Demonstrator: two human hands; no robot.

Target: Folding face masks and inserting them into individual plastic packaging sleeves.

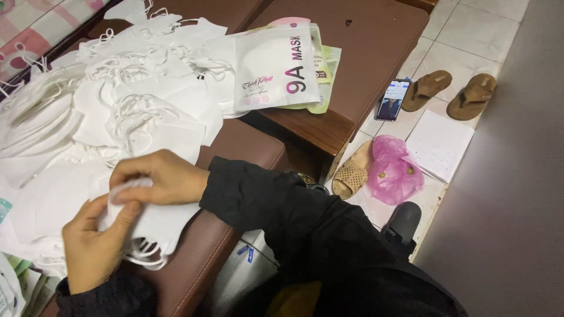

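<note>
A white face mask [150,226] lies in the lower left of the frame, on the edge of a brown padded seat [205,246], with its ear loops hanging below it. Both hands hold this mask. The left hand [94,246] is closed on the mask's lower left part, thumb on top. The right hand [158,176] is curled over the mask's upper edge, fingers pinched shut on the fabric; its black sleeve [282,211] runs toward the lower centre.

Above the hands, a large loose pile of white masks [117,100] covers the upper left of the frame. At the pile's right edge, flat printed mask packets [276,67] lie on the brown wooden counter [364,47] at upper centre.

On the tiled floor [470,41] at right: a phone [392,100], a pair of brown sandals [449,91], a white paper sheet [440,144], a pink plastic bag [393,170] and a perforated beige slipper [351,176].
</note>
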